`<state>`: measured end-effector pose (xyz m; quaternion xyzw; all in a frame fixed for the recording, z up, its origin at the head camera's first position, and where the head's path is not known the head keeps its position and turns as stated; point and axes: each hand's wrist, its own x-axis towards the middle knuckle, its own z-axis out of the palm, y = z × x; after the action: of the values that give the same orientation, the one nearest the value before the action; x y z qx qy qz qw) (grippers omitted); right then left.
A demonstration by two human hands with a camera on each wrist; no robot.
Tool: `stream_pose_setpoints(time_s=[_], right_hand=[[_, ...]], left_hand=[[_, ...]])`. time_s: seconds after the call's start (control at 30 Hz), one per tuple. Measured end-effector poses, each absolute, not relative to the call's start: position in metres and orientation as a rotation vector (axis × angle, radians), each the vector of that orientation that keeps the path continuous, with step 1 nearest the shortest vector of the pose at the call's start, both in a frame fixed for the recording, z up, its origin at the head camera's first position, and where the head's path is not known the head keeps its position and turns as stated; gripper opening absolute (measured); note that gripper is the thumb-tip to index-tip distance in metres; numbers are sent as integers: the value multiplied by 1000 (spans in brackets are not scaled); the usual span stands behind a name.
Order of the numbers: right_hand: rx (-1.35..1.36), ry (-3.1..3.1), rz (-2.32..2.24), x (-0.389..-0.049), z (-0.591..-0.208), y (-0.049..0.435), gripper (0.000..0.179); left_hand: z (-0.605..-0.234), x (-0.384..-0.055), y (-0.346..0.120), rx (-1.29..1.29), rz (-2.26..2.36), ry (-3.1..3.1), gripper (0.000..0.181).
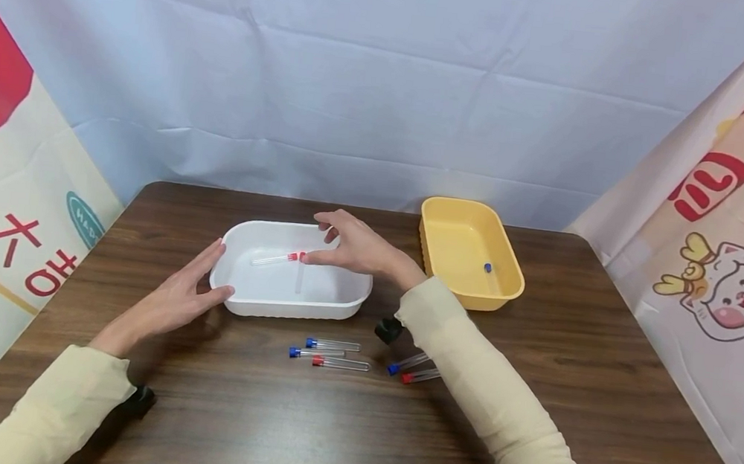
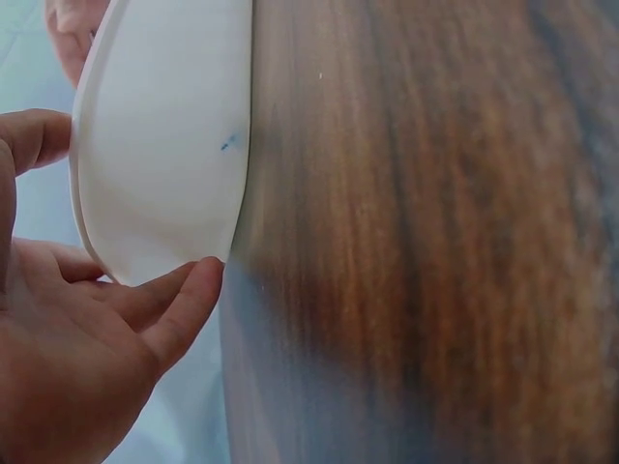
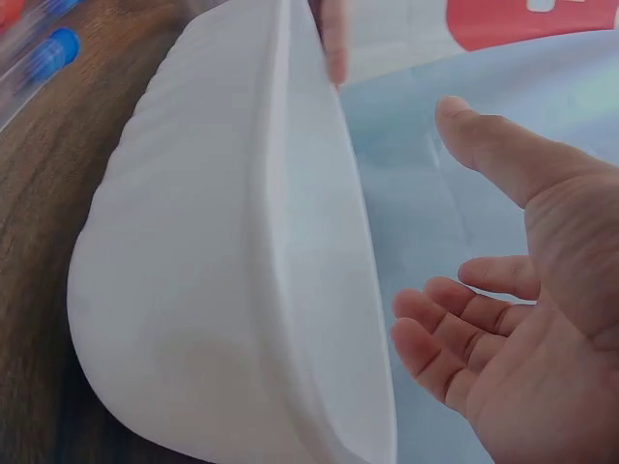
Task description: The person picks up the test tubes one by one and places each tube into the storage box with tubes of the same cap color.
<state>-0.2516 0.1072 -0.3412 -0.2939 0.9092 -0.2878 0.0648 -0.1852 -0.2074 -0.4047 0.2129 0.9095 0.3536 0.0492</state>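
Observation:
My left hand (image 1: 180, 296) rests against the left end of a white basin (image 1: 290, 312), its thumb and straight fingers spread along the rim; the left wrist view shows the fingertips on the outer wall (image 2: 164, 174). Above the basin's right part hovers my right hand (image 3: 542, 309), fingers relaxed and apart with nothing between them. Two clear test tubes with red caps lie inside: one tube (image 1: 270, 260) slants to the left, the other tube (image 1: 300, 279) points toward the front. My right thumb overlaps the second tube's cap in the head view.
A yellow basin (image 1: 510, 299) at the back right holds a blue-capped tube (image 1: 487, 267). Before the white basin lie two blue-capped tubes (image 1: 334, 345) and a red-capped tube (image 1: 346, 364). Farther right, a blue-capped tube (image 1: 408, 364) and a red-capped one (image 1: 420, 375) are partly hidden by my sleeve.

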Motion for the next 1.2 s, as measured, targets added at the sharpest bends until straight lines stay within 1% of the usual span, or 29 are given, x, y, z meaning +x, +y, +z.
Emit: stream_pose_setpoints(time_s=[0.17,0.43,0.7,0.93,1.2], right_hand=[[-907,2760,-892,-245,-331,117,81],[-945,2788,-926,-232,-315,132,80],[-1050,2781,-1002,-220,-302,145,75],[-1068,2786,-1032,-201,-291,161,73],[-1061,2830,-1044,-180,-289,185,73]], left_hand=[[-405,-186,-208,652,1069,2778,83],[-405,-187,-208,648,1048,2786,84],[-405,-186,-209,653,1069,2775,84],[-406,-185,-209,646,1074,2765,84],[-406,-186,-209,655,1081,2765,83]])
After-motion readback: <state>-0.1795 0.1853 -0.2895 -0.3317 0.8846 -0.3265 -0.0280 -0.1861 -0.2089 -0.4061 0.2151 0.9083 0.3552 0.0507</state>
